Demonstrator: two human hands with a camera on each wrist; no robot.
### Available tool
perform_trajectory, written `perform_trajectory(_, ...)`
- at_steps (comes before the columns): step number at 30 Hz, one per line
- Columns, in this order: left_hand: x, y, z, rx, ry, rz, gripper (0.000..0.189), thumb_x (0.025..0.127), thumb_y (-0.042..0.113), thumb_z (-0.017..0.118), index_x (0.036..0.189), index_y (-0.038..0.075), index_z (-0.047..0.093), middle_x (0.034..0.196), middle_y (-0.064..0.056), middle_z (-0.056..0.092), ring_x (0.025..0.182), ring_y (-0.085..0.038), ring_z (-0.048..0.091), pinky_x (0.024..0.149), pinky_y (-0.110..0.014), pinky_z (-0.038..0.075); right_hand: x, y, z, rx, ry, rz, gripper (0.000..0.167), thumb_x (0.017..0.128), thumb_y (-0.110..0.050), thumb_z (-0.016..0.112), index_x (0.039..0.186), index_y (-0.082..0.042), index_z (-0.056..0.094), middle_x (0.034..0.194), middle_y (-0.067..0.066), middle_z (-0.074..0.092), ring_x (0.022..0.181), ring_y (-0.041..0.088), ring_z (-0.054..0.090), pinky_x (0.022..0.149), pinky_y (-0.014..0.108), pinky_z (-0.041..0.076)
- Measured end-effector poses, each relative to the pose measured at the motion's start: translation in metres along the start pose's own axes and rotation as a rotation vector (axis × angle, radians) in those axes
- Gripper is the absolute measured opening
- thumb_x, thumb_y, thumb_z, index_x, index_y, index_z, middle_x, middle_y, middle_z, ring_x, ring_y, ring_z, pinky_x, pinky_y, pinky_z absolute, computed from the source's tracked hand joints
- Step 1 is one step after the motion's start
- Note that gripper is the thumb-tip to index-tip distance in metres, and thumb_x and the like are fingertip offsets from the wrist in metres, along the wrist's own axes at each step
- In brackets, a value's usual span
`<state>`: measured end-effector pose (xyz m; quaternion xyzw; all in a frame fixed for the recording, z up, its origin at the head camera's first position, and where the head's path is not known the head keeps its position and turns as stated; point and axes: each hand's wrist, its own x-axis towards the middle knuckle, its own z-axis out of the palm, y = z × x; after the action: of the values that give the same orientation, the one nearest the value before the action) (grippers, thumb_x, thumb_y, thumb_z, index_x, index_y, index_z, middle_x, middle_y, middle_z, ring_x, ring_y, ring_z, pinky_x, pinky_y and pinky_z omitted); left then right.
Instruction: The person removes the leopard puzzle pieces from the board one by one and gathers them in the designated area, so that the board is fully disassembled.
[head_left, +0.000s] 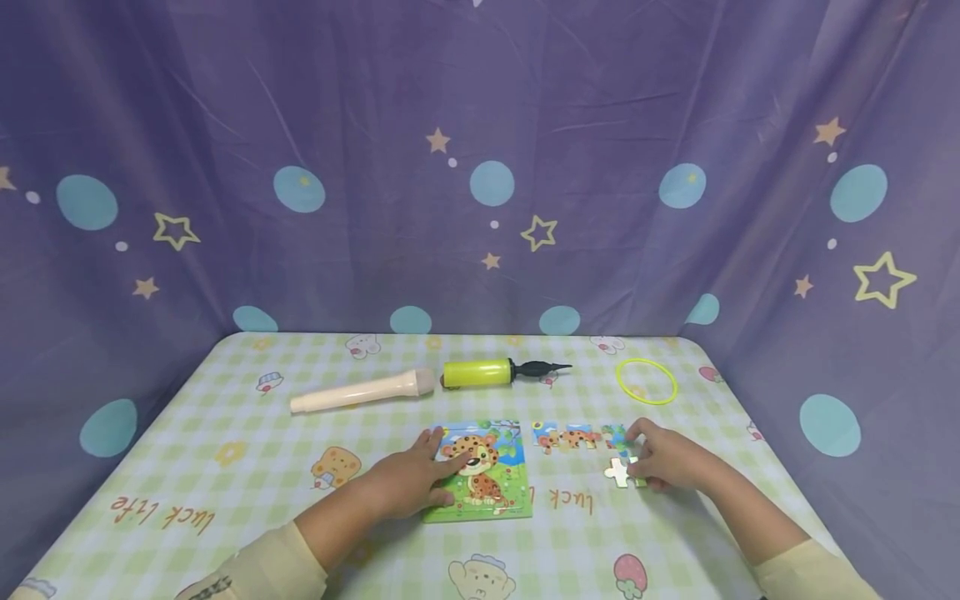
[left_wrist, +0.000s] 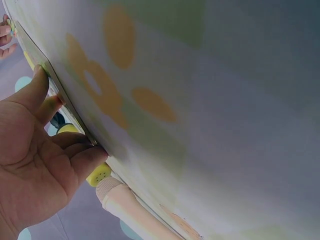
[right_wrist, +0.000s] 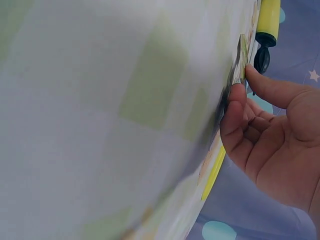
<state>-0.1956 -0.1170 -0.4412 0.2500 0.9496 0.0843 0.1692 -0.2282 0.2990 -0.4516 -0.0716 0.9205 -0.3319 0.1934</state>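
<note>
A square jigsaw picture (head_left: 487, 487) of a spotted leopard cub lies flat on the table. My left hand (head_left: 412, 475) rests across its left side, fingers spread, thumb at the near part; in the left wrist view the fingertips meet the thin board (left_wrist: 70, 102) at its edge. To the right lies a row of joined puzzle pieces (head_left: 577, 437) showing part of a similar picture. Just below that row's right end, my right hand (head_left: 670, 458) pinches a puzzle piece (head_left: 618, 472) that looks pale from above. The right wrist view has this piece (right_wrist: 241, 62) between thumb and fingertip, close over the cloth.
Behind the puzzle lie a cream toy microphone (head_left: 363, 392), a yellow hand pump (head_left: 477, 372) with a black nozzle, and a thin yellow ring (head_left: 619, 385) at the back right. A checked cloth (head_left: 262, 467) covers the table. Purple curtains (head_left: 375, 258) hang around its back and sides.
</note>
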Motion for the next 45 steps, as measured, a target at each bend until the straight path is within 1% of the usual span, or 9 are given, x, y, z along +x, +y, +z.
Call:
perform_trajectory(6,0.001,-0.001,0.000,0.004,-0.005,-0.004,0.065,0.094,0.051,0.057,0.153,0.034,0.035,0.162,-0.024,0.012,0.149,-0.042,0.016,0.094,-0.056,0.051,-0.001,0.001,-0.002,-0.026,0.042,0.013,0.052,0.085,-0.016,0.076,0.125,-0.003,0.046,0.073,0.007,0.060,0.058,0.022,0.058,0.055,0.034,0.048)
perform_trajectory(8,0.001,-0.001,0.000,0.004,-0.004,-0.004,0.065,0.094,0.050,0.057,0.152,0.034,0.035,0.162,-0.024,0.012,0.149,-0.042,0.015,0.094,-0.056,0.051,-0.001,0.001,-0.001,-0.049,0.053,0.025,0.046,0.085,-0.016,0.076,0.121,-0.003,0.050,0.072,0.007,0.060,0.059,0.021,0.058,0.055,0.034,0.048)
perform_trajectory(13,0.000,0.001,-0.001,-0.002,0.001,-0.004,0.064,0.095,0.049,0.056,0.152,0.033,0.035,0.162,-0.024,0.012,0.149,-0.042,0.015,0.099,-0.056,0.048,-0.002,-0.001,0.002,-0.093,0.060,0.074,0.025,0.086,-0.017,0.076,0.102,-0.007,0.059,0.073,0.006,0.058,0.060,0.020,0.059,0.055,0.032,0.049)
perform_trajectory(20,-0.001,0.002,-0.001,-0.006,0.002,-0.003,0.063,0.095,0.048,0.057,0.152,0.032,0.036,0.162,-0.025,0.012,0.149,-0.042,0.015,0.100,-0.057,0.047,-0.002,-0.005,0.003,-0.149,0.079,0.073,0.021,0.085,-0.017,0.075,0.097,-0.008,0.060,0.068,0.006,0.060,0.056,0.019,0.060,0.053,0.032,0.049)
perform_trajectory(23,-0.001,0.001,0.000,-0.004,0.003,-0.004,0.064,0.094,0.048,0.057,0.152,0.033,0.036,0.162,-0.025,0.012,0.149,-0.042,0.016,0.099,-0.057,0.048,0.000,-0.005,0.004,-0.219,0.083,0.093,0.023,0.084,-0.021,0.076,0.098,-0.010,0.060,0.074,0.005,0.063,0.061,0.018,0.057,0.057,0.032,0.047)
perform_trajectory(28,-0.001,0.001,0.000,-0.006,0.002,-0.003,0.063,0.094,0.048,0.058,0.152,0.032,0.037,0.161,-0.025,0.013,0.148,-0.043,0.016,0.098,-0.057,0.048,0.002,-0.006,0.005,-0.317,0.075,0.102,0.027,0.084,-0.026,0.077,0.100,-0.013,0.059,0.093,0.004,0.064,0.068,0.018,0.054,0.062,0.033,0.045)
perform_trajectory(34,-0.002,0.001,-0.001,-0.009,-0.003,-0.009,0.064,0.095,0.049,0.057,0.152,0.032,0.036,0.162,-0.024,0.012,0.149,-0.042,0.016,0.098,-0.057,0.048,0.002,-0.020,0.003,-0.342,0.098,0.027,0.026,0.089,-0.030,0.072,0.101,-0.014,0.057,0.085,-0.001,0.064,0.069,0.016,0.053,0.061,0.033,0.044)
perform_trajectory(39,-0.002,0.001,0.000,-0.027,0.010,-0.006,0.064,0.094,0.048,0.058,0.152,0.032,0.036,0.162,-0.024,0.013,0.149,-0.042,0.016,0.101,-0.058,0.046,0.008,-0.042,0.004,-0.237,0.095,-0.040,0.029,0.094,-0.039,0.066,0.107,-0.014,0.058,0.076,0.000,0.059,0.061,0.017,0.052,0.055,0.032,0.042)
perform_trajectory(45,-0.002,0.001,0.000,-0.061,0.032,0.001,0.066,0.093,0.045,0.062,0.152,0.030,0.037,0.161,-0.025,0.015,0.148,-0.043,0.017,0.103,-0.061,0.043,0.020,-0.071,0.008,-0.202,0.067,-0.152,0.031,0.092,-0.041,0.067,0.110,-0.017,0.059,0.086,-0.002,0.059,0.063,0.016,0.056,0.058,0.032,0.046)
